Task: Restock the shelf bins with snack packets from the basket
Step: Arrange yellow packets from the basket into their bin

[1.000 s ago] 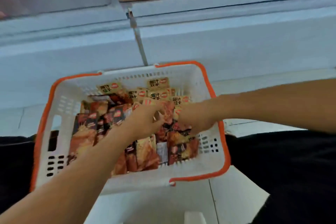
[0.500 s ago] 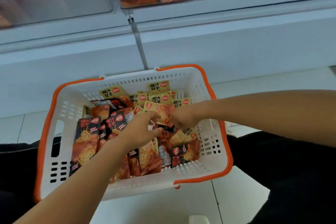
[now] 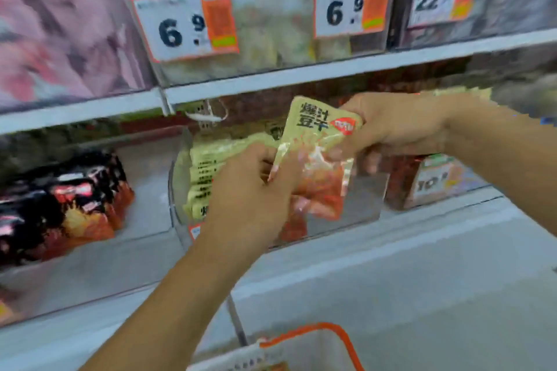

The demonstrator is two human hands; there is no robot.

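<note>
A clear plastic bin (image 3: 355, 205) on the lower shelf holds a row of pale yellow snack packets (image 3: 205, 172) standing on edge at its left end. In front of it, both hands hold a small stack of the same packets (image 3: 319, 153), the top one showing black lettering, a red badge and a glossy orange lower half. The left hand (image 3: 250, 196) curls its fingers around the stack's lower left edge; the right hand (image 3: 398, 129) pinches the top right corner, fingers folded under it.

To the left, another clear bin (image 3: 144, 214) holds dark red-and-black packets (image 3: 75, 205) leaning together. Above, the upper shelf's bins carry white and orange price tags (image 3: 184, 24) over blurred pale and pink packs. A white basket (image 3: 304, 349) with an orange rim shows at the bottom edge, its contents barely visible.
</note>
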